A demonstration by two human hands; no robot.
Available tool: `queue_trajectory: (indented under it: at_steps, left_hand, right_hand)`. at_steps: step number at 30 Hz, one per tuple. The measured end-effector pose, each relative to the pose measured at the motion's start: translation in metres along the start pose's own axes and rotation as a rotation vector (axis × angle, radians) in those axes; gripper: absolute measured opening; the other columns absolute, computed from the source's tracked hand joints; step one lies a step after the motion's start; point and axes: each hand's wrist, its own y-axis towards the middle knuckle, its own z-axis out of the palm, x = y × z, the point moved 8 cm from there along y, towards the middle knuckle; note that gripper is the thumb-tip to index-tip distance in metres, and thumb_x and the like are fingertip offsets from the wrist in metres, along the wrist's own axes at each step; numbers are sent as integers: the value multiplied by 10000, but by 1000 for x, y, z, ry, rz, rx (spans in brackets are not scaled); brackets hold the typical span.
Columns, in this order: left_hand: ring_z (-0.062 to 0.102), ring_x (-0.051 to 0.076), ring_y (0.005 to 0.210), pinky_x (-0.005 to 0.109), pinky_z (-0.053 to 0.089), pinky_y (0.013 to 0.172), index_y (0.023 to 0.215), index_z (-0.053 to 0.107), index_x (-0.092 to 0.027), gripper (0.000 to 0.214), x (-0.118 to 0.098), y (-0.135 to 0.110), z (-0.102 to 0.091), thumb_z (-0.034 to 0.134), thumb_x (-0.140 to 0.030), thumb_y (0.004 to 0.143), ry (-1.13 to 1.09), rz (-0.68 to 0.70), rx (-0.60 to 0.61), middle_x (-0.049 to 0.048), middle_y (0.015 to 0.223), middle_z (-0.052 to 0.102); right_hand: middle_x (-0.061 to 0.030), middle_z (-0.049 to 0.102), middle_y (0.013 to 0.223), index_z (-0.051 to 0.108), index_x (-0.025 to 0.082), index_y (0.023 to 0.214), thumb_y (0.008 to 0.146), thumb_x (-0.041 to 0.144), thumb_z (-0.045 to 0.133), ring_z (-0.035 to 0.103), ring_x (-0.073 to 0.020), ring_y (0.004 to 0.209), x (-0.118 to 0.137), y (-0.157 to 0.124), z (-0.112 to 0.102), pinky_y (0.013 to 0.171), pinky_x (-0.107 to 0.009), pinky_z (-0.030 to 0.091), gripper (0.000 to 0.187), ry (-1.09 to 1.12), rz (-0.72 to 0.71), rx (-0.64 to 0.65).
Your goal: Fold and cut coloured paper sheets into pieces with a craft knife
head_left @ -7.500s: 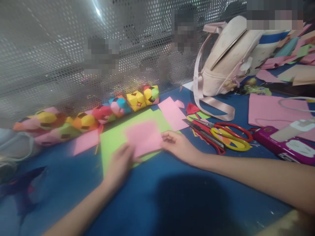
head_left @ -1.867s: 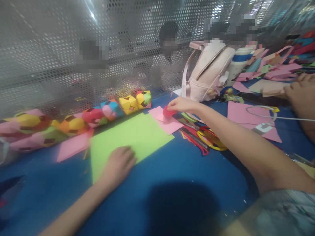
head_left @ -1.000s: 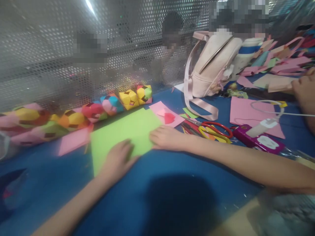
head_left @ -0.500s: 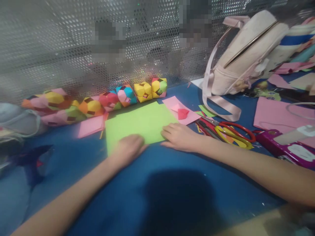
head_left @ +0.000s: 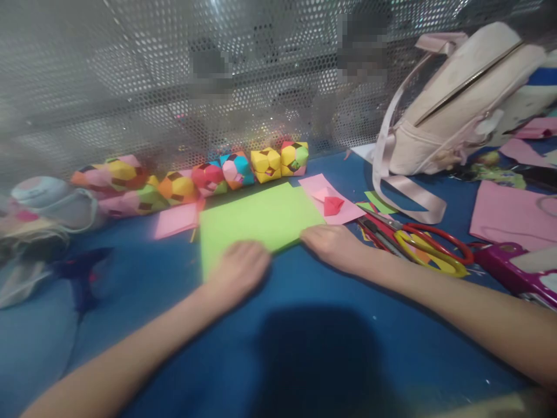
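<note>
A light-green sheet of paper [head_left: 256, 217] lies on the blue table, its far edge showing a second, slightly offset edge. My left hand [head_left: 243, 264], a little blurred, is closed over the near edge at the left, fingers curled and thumb hidden. At the near right corner my right hand [head_left: 333, 245] pinches the paper, with its fingers drawn together. Between the two hands the near edge seems slightly raised, with a dark line under it. Beyond the right hand, a pink sheet [head_left: 319, 184] carries a small folded red paper piece [head_left: 333, 205].
Several colourful folded-paper balls [head_left: 235, 170] line the perforated metal screen [head_left: 261, 116]. Scissors [head_left: 435, 247] and a purple tool [head_left: 505, 261] lie right; a pale backpack [head_left: 461, 104] stands behind. At left are a blue glue gun [head_left: 85, 276], a pink paper stack [head_left: 176, 220] and a pale rounded object [head_left: 56, 200].
My right hand has gone from lying flat on the green paper, fingers out, to pinching its near corner. My left hand stays at the near edge. The whole view has shifted slightly.
</note>
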Motion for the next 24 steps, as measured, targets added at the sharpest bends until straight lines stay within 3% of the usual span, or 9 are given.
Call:
queue_trajectory:
  at_steps: [2,4,8,11,17,24]
  left_hand:
    - [605,225,856,368,489,760,959,628,-162,256,-5,1,-13,376,-114,957,29,-40,0,100,916,653]
    - [604,228,814,361,493,711,957,621,-171,265,-6,-1,-15,387,-53,914,19,-104,119,96,870,636]
    - [616,232,702,314,471,558,950,612,-141,300,6,-17,8,393,19,820,-56,-225,496,99,800,610]
    - [640,248,678,317,463,523,964,615,-137,246,23,-27,24,417,-58,843,-106,-253,662,116,846,628]
    - [661,239,704,293,449,529,977,603,-167,219,50,-30,35,476,-125,803,-138,-265,770,97,922,638]
    - [662,249,793,300,468,559,1003,597,-170,264,62,-30,41,415,-110,822,-166,-286,767,107,985,623]
  right_hand:
    - [-78,642,686,615,134,804,962,142,358,555,-170,609,-7,-1,-3,571,-283,356,302,33,55,-42]
    - [-63,619,663,590,150,782,975,177,329,540,-160,587,-14,-1,-8,565,-277,358,326,76,114,-86]
    - [-12,554,625,511,185,732,993,230,306,512,-129,544,-26,-1,-24,563,-254,380,335,165,249,-172]
    - [24,482,580,444,210,689,989,260,306,474,-116,514,-32,-1,-36,538,-242,372,334,212,339,-218]
    - [39,404,557,422,228,647,954,337,378,420,-119,507,-41,-5,-76,523,-250,353,329,285,437,-378]
    - [-1,575,635,631,191,865,963,328,425,509,-125,533,-34,-16,-128,517,-245,383,266,84,342,-563]
